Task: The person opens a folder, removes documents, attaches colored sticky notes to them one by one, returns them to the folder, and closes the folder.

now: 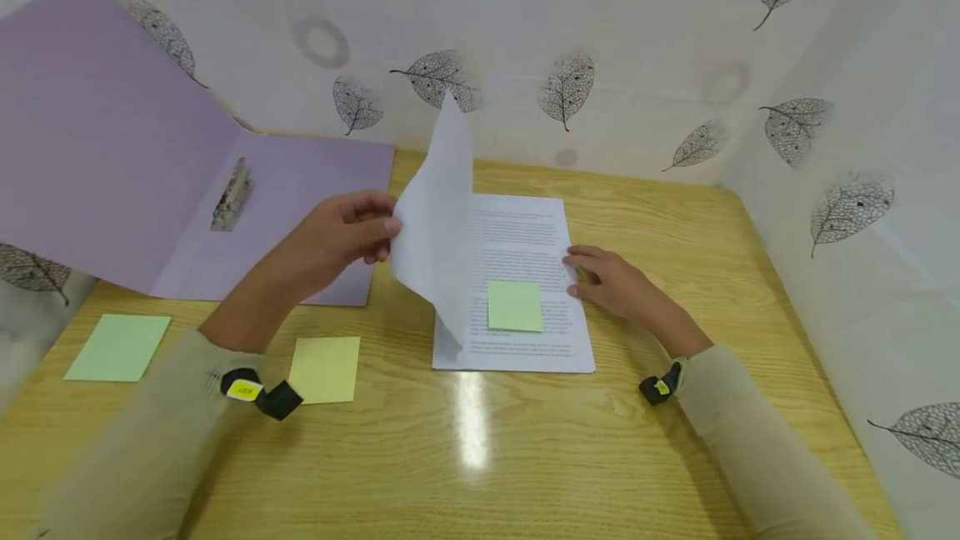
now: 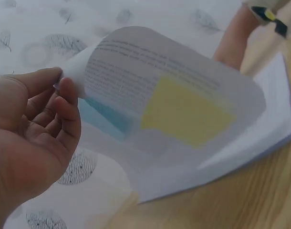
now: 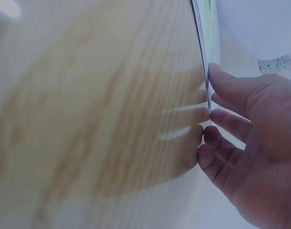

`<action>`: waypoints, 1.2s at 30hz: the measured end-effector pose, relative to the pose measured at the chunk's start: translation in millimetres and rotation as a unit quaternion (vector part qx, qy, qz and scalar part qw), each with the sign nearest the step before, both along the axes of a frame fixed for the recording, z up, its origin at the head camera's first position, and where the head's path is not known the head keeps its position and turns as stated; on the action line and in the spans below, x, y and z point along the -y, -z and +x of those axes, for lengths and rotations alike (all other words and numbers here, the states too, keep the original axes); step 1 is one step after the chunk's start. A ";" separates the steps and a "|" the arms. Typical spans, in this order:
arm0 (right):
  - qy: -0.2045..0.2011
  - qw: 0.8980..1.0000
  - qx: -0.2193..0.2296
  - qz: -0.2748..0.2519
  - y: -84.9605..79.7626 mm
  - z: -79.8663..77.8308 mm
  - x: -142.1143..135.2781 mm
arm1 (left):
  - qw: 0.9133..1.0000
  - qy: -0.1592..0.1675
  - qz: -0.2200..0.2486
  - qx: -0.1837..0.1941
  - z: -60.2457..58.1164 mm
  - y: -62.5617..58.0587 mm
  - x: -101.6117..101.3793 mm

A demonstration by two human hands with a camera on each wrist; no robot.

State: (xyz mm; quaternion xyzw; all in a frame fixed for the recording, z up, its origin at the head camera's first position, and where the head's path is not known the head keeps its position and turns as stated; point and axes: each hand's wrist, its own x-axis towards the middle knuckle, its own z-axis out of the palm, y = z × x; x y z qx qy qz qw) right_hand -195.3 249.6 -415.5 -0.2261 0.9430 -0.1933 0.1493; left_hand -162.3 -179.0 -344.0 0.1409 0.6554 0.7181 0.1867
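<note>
A stack of printed paper (image 1: pixel 525 232) lies on the table with a green sticky note (image 1: pixel 514 307) on its top page. My left hand (image 1: pixel 330 236) pinches the left edge of a raised, curving sheet (image 1: pixel 442 223) between thumb and fingers. On the printed face of that sheet, the left wrist view shows a yellow sticky note (image 2: pixel 188 112), with a blue patch (image 2: pixel 105 117) beside it. My right hand (image 1: pixel 611 277) rests at the stack's right edge. In the right wrist view its thumb and fingertips (image 3: pixel 214 69) touch the paper edge, with the fingers relaxed.
An open lilac folder (image 1: pixel 307 165) with a metal clip (image 1: pixel 232 194) lies at the left, its cover raised. In front of it are a green sticky pad (image 1: pixel 120 347) and a yellow sticky pad (image 1: pixel 326 367). Leaf-patterned cloth (image 1: pixel 510 15) hangs behind the table.
</note>
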 end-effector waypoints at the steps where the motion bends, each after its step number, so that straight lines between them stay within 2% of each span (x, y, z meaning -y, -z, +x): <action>1: -0.001 1.000 -0.002 -0.001 0.2 -0.1 -0.1 | 1.000 -0.004 0.013 -0.004 0.0 -3.7 -6.0; 4: -0.002 1.000 -0.002 -0.004 0.5 -0.2 -0.2 | 0.999 -0.012 0.049 -0.008 -1.7 -10.0 -23.7; 6: -0.001 1.000 -0.001 -0.002 0.0 -0.1 -0.3 | 0.998 -0.013 0.059 -0.003 -4.0 -9.1 -35.8; 11: -0.003 1.000 -0.003 -0.001 0.9 -1.2 -0.4 | 0.999 0.021 0.040 0.017 -8.4 8.2 -66.7; 16: 0.004 1.000 0.003 -0.009 0.5 -1.5 -0.5 | 0.996 0.070 0.005 0.052 -9.2 31.5 -99.2; 21: -0.002 1.000 -0.002 -0.017 2.1 -1.9 -3.1 | 0.991 0.108 -0.038 0.064 -9.5 54.1 -130.7; 25: -0.007 1.000 -0.004 -0.026 3.0 -3.9 -4.4 | 0.988 0.122 -0.076 0.058 -8.9 66.4 -151.4; 29: -0.005 1.000 0.002 -0.030 2.5 -5.1 -4.5 | 0.985 0.120 -0.117 0.046 -8.2 75.5 -169.0; 36: 0.024 0.997 0.035 -0.066 3.3 -4.8 -6.9 | 0.973 0.130 -0.189 0.006 -3.4 83.9 -187.2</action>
